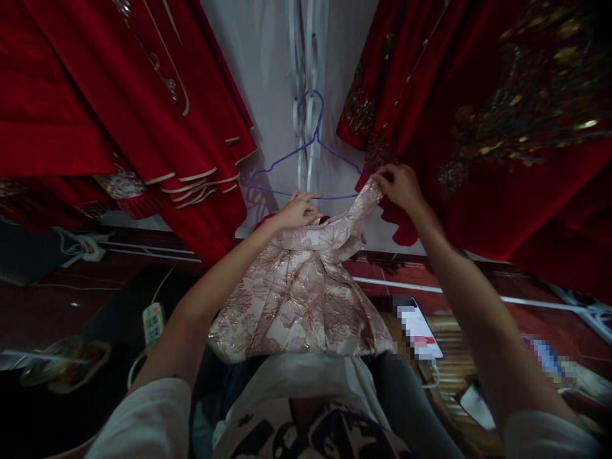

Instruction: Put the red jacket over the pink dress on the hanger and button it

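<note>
A small pink and cream floral dress with a metallic sheen hangs in front of me, its skirt spread over my lap. My right hand pinches the dress's shoulder strap, lifted up at the right end of a purple hanger. The hanger hooks onto a white metal rack post. At the neckline's left side is my left hand, its thumb and finger brought together at the dress's top edge, other fingers extended over the hanger's lower bar. What exactly the left fingertips grip is partly hidden.
Red garments with trim hang at left, and red garments with gold sequins at right. A phone with a cable lies on a slatted wooden surface. A power strip sits at left, near a plastic bag. White rack bars run along the floor.
</note>
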Demonstrator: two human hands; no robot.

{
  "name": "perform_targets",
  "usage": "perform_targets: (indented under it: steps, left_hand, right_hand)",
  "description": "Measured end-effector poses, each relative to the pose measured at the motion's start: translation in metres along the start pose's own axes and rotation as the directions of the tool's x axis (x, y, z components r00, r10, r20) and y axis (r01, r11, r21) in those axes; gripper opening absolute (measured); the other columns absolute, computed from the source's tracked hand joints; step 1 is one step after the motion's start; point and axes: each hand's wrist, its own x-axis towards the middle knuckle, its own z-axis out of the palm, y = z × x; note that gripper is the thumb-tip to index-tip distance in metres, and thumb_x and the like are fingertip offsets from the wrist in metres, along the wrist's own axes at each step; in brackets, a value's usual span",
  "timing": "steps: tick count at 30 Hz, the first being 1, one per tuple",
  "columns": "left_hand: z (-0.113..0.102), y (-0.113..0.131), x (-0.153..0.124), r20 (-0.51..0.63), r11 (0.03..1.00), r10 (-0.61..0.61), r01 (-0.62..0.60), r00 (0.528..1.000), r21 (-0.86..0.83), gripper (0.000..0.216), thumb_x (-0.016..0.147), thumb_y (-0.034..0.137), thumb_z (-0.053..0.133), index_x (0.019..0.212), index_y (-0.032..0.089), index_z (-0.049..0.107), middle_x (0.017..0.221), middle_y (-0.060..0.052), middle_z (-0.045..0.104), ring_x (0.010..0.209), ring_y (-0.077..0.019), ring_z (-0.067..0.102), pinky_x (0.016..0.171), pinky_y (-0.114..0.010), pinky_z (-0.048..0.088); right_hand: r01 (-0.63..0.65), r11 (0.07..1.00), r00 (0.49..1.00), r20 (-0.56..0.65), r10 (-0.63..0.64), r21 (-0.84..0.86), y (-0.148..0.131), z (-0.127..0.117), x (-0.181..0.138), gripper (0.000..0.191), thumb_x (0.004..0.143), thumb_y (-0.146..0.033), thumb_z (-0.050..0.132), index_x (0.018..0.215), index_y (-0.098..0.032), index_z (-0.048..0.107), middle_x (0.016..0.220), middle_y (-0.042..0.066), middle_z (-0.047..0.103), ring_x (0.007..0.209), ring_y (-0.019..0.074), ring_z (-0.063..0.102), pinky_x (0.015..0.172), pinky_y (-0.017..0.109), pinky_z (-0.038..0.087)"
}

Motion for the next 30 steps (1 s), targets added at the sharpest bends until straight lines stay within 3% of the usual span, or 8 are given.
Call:
perform_targets:
  steps: [6, 14, 19, 25, 30]
  left_hand:
    - [-0.007, 0.001, -0.011, 0.004, 0.999, -0.005, 0.005, 1.000, -0.047, 0.027, 0.089, 0.040, 0.053, 0.083, 0.021, 0.072, 0.136, -0.007, 0.056, 0.128, -0.0233, 0.049, 0.115, -0.055, 0.016]
    - [-0.006, 0.001, -0.009, -0.024, 0.998, 0.002, -0.003, 1.000, -0.067, 0.025, 0.089, 0.040, 0.055, 0.083, 0.022, 0.072, 0.132, -0.007, 0.059, 0.126, -0.0234, 0.050, 0.113, -0.056, 0.019]
    - [-0.006, 0.002, -0.005, -0.049, 0.994, 0.040, -0.044, 0.998, -0.096, 0.023, 0.088, 0.036, 0.057, 0.079, 0.020, 0.072, 0.126, -0.008, 0.064, 0.117, -0.0221, 0.058, 0.107, -0.049, 0.033]
    - [0.005, 0.015, 0.005, -0.081, 0.948, 0.087, -0.108, 0.993, -0.300, 0.020, 0.089, 0.032, 0.057, 0.082, 0.020, 0.072, 0.128, -0.010, 0.062, 0.112, -0.0187, 0.062, 0.098, -0.039, 0.045]
    - [0.003, 0.014, 0.002, -0.188, 0.930, 0.055, -0.119, 0.981, -0.349, 0.027, 0.091, 0.037, 0.053, 0.081, 0.018, 0.069, 0.116, -0.010, 0.068, 0.106, -0.0182, 0.064, 0.096, -0.037, 0.046]
  right_hand:
    - [0.015, 0.985, 1.000, -0.018, -0.018, -0.174, 0.049, -0.007, -0.028, 0.017, 0.086, -0.027, 0.052, 0.084, -0.020, 0.068, 0.106, 0.011, 0.069, 0.113, 0.0300, 0.059, 0.111, 0.052, 0.027]
    - [-0.013, 0.991, 0.990, -0.141, -0.006, -0.132, 0.055, -0.003, -0.033, 0.021, 0.089, -0.034, 0.048, 0.087, -0.022, 0.065, 0.106, 0.011, 0.069, 0.109, 0.0298, 0.060, 0.105, 0.054, 0.035]
    - [-0.020, 1.000, 0.972, -0.233, 0.019, -0.004, 0.035, -0.003, -0.026, 0.025, 0.091, -0.042, 0.047, 0.091, -0.023, 0.064, 0.102, 0.011, 0.069, 0.101, 0.0297, 0.061, 0.094, 0.051, 0.044]
    - [0.084, 0.977, 0.943, -0.332, -0.015, 0.195, -0.019, 0.011, -0.002, 0.026, 0.095, -0.043, 0.044, 0.100, -0.023, 0.061, 0.095, 0.007, 0.067, 0.091, 0.0229, 0.063, 0.085, 0.040, 0.050]
    - [0.050, 0.968, 0.952, -0.306, 0.029, 0.246, -0.035, 0.027, 0.006, 0.030, 0.096, -0.049, 0.039, 0.105, -0.026, 0.057, 0.100, 0.005, 0.065, 0.099, 0.0249, 0.061, 0.093, 0.050, 0.044]
